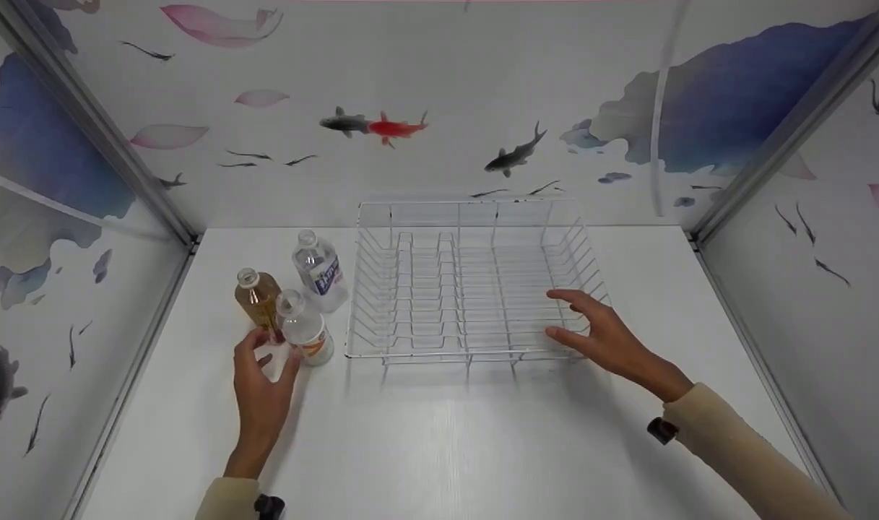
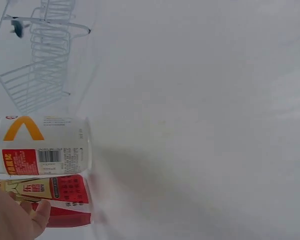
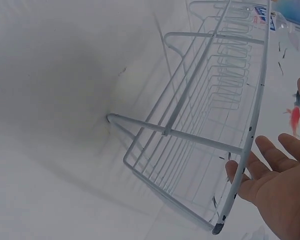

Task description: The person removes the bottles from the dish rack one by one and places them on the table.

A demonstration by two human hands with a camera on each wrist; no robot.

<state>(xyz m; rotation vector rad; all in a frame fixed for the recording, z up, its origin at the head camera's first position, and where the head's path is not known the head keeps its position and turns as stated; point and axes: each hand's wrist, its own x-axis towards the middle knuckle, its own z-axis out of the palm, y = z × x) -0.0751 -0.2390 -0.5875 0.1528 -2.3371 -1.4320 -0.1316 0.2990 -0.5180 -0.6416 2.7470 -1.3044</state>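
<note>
Three bottles stand together on the left of the table. One is amber with a red and gold label [image 1: 258, 297]. Another is a clear bottle with an orange mark on its label [image 1: 307, 328]. Behind them is a clear bottle with a purple label [image 1: 322, 274]. My left hand [image 1: 260, 390] is at the front of the amber and orange-marked bottles, thumb and fingers spread apart; whether it touches either is unclear. A white wire dish rack [image 1: 482, 354] stands in the middle. Over its right side hangs my right hand [image 1: 612, 343], fingers apart and holding nothing.
A white table [image 1: 439, 448] carries the rack and bottles. Wall panels printed with fish and petals [image 1: 439, 72] enclose it at the back and both sides, with metal posts [image 1: 706, 224] at the corners.
</note>
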